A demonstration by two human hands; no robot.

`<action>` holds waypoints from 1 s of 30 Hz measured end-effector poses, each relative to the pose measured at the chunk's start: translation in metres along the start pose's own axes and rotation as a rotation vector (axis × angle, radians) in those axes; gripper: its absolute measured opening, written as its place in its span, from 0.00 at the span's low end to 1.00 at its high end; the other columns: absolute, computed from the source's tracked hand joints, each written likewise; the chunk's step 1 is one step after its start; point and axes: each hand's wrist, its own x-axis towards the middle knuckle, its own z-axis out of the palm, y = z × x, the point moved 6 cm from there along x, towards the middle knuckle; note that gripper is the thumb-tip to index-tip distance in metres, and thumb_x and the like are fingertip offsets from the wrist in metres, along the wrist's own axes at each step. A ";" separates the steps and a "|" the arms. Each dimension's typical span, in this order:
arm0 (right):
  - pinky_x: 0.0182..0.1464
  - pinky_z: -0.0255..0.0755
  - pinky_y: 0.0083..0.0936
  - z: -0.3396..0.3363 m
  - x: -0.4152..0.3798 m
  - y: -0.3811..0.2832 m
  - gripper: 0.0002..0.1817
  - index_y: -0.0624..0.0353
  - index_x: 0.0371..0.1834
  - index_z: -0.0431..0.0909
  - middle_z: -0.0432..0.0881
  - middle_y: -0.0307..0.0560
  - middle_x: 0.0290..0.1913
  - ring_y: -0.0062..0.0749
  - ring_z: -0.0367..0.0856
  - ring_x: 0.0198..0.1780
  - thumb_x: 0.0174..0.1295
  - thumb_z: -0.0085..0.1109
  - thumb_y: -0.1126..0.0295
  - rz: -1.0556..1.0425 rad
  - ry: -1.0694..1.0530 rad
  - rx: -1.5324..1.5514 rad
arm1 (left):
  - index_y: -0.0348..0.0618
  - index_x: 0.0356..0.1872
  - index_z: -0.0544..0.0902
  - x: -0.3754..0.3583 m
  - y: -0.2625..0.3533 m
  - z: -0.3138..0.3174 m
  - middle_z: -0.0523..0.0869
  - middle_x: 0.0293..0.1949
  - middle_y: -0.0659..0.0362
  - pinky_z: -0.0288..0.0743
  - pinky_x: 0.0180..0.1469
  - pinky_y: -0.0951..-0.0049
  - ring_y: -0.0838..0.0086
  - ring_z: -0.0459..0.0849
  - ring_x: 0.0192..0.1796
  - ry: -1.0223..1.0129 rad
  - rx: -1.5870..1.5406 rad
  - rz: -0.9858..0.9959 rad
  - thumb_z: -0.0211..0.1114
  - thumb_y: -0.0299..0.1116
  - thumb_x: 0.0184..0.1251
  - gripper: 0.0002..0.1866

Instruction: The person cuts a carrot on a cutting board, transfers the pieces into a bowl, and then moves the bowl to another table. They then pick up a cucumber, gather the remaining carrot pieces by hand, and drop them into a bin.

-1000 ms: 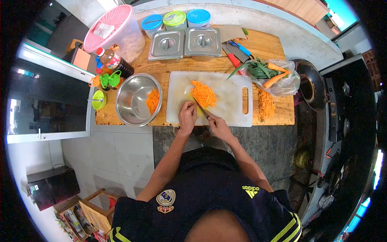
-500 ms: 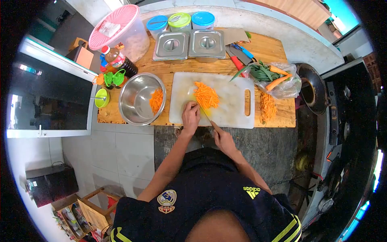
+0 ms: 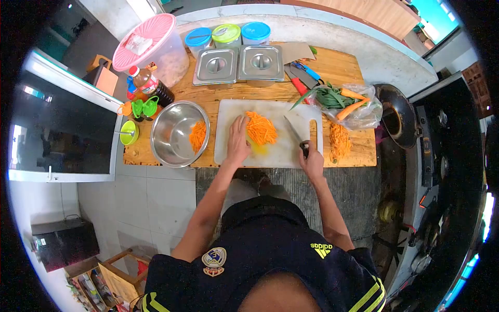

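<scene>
The premises present as a kitchen. Evidence: a wooden bench point(image 3: 343, 58) carrying a white cutting board point(image 3: 283, 154) with shredded carrot point(image 3: 261, 129), a steel bowl point(image 3: 171, 127), lidded steel pans point(image 3: 215, 65) and a bottle point(image 3: 162, 92) of dark liquid; at the right, a dark wok point(image 3: 401, 117) beside what appears to be a stove point(image 3: 427, 140).

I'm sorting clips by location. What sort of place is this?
Most likely a kitchen; whether home or commercial, I can't tell. Shredded carrot lies on a cutting board, the right hand holds a knife, and a dark wok sits beyond the table's right end.
</scene>
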 end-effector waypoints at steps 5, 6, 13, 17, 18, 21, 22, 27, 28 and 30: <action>0.38 0.74 0.42 0.004 0.031 -0.004 0.16 0.55 0.47 0.74 0.78 0.58 0.39 0.52 0.79 0.40 0.55 0.60 0.64 -0.054 0.107 -0.082 | 0.41 0.69 0.57 0.041 -0.015 0.023 0.62 0.66 0.49 0.59 0.69 0.63 0.53 0.60 0.68 -0.334 0.110 0.204 0.65 0.14 0.38 0.49; 0.40 0.74 0.42 0.008 0.036 -0.005 0.17 0.55 0.47 0.75 0.78 0.57 0.41 0.52 0.78 0.42 0.54 0.61 0.64 -0.058 0.089 -0.121 | 0.41 0.69 0.57 0.048 -0.020 0.028 0.62 0.66 0.49 0.59 0.70 0.63 0.53 0.60 0.68 -0.401 0.091 0.184 0.65 0.15 0.38 0.48; 0.49 0.72 0.41 0.012 0.054 -0.041 0.38 0.57 0.60 0.67 0.71 0.57 0.50 0.52 0.71 0.53 0.43 0.70 0.57 -0.107 -0.005 -0.162 | 0.42 0.66 0.62 0.069 -0.037 0.040 0.61 0.66 0.50 0.60 0.69 0.64 0.55 0.60 0.68 -0.690 0.188 0.162 0.71 0.25 0.38 0.46; 0.54 0.70 0.42 0.058 0.056 -0.069 0.53 0.63 0.64 0.60 0.68 0.60 0.52 0.54 0.70 0.53 0.32 0.77 0.53 -0.208 -0.205 -0.155 | 0.42 0.65 0.63 0.073 -0.030 0.041 0.61 0.66 0.50 0.61 0.69 0.64 0.54 0.61 0.68 -0.778 0.185 0.113 0.72 0.27 0.38 0.45; 0.55 0.69 0.42 0.063 0.060 -0.074 0.54 0.63 0.63 0.60 0.68 0.60 0.51 0.55 0.70 0.53 0.31 0.78 0.54 -0.192 -0.224 -0.129 | 0.42 0.64 0.62 0.073 -0.032 0.042 0.61 0.66 0.47 0.61 0.69 0.63 0.52 0.60 0.68 -0.763 0.171 0.113 0.73 0.27 0.37 0.45; 0.56 0.69 0.42 0.079 0.070 -0.086 0.52 0.64 0.61 0.62 0.68 0.61 0.50 0.56 0.70 0.54 0.29 0.80 0.56 -0.152 -0.262 -0.039 | 0.42 0.63 0.61 0.071 -0.032 0.046 0.58 0.67 0.41 0.61 0.68 0.60 0.48 0.59 0.69 -0.753 0.129 0.099 0.75 0.28 0.38 0.45; 0.56 0.69 0.42 0.085 0.072 -0.087 0.51 0.64 0.60 0.62 0.68 0.60 0.50 0.56 0.70 0.54 0.30 0.79 0.57 -0.135 -0.259 -0.006 | 0.43 0.63 0.61 0.070 -0.030 0.048 0.57 0.67 0.41 0.61 0.68 0.60 0.47 0.59 0.69 -0.779 0.110 0.092 0.75 0.29 0.38 0.45; 0.54 0.71 0.43 0.102 0.080 -0.088 0.41 0.64 0.53 0.66 0.68 0.60 0.50 0.57 0.71 0.52 0.33 0.77 0.62 -0.091 -0.308 0.045 | 0.42 0.63 0.60 0.058 -0.033 0.069 0.58 0.66 0.41 0.61 0.68 0.60 0.47 0.60 0.69 -0.692 0.120 0.073 0.74 0.28 0.42 0.43; 0.53 0.71 0.42 0.105 0.082 -0.088 0.40 0.64 0.52 0.67 0.68 0.60 0.49 0.57 0.71 0.52 0.34 0.76 0.63 -0.092 -0.290 0.057 | 0.42 0.62 0.60 0.054 -0.036 0.074 0.60 0.65 0.43 0.62 0.68 0.60 0.48 0.62 0.68 -0.639 0.109 0.090 0.73 0.27 0.43 0.42; 0.51 0.72 0.42 0.112 0.084 -0.088 0.36 0.65 0.49 0.68 0.70 0.61 0.47 0.57 0.72 0.50 0.35 0.75 0.65 -0.106 -0.269 0.080 | 0.42 0.60 0.61 0.048 -0.035 0.077 0.63 0.62 0.46 0.64 0.66 0.58 0.48 0.65 0.66 -0.604 0.081 0.056 0.73 0.26 0.43 0.40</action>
